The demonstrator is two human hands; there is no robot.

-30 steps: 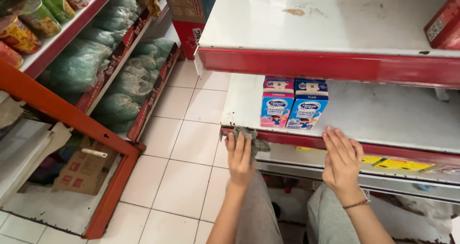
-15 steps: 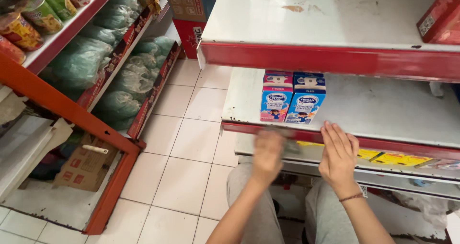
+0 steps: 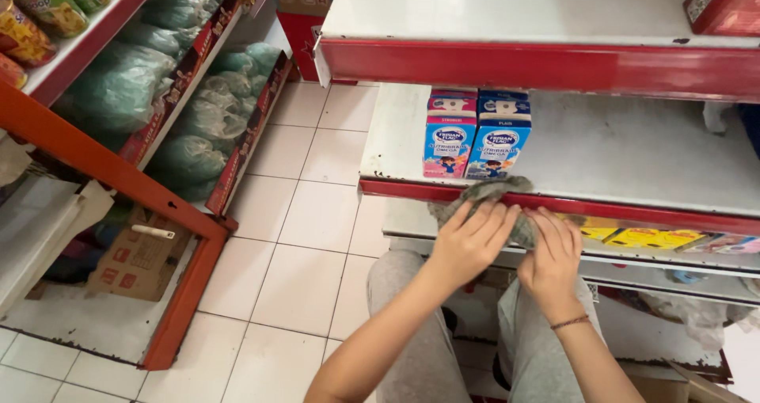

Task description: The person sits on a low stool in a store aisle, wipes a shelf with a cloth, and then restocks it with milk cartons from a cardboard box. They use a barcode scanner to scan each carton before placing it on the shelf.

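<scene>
Head view: both hands [image 3: 511, 241] clutch a grey cloth [image 3: 484, 201], fingers covering most of it

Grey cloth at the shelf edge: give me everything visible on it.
The grey cloth looks like soft, worn fabric, crumpled into a bunch. It lies against the red front lip of the middle shelf, just below two small cartons. The left hand and right hand both grip it, covering its lower part.
</scene>
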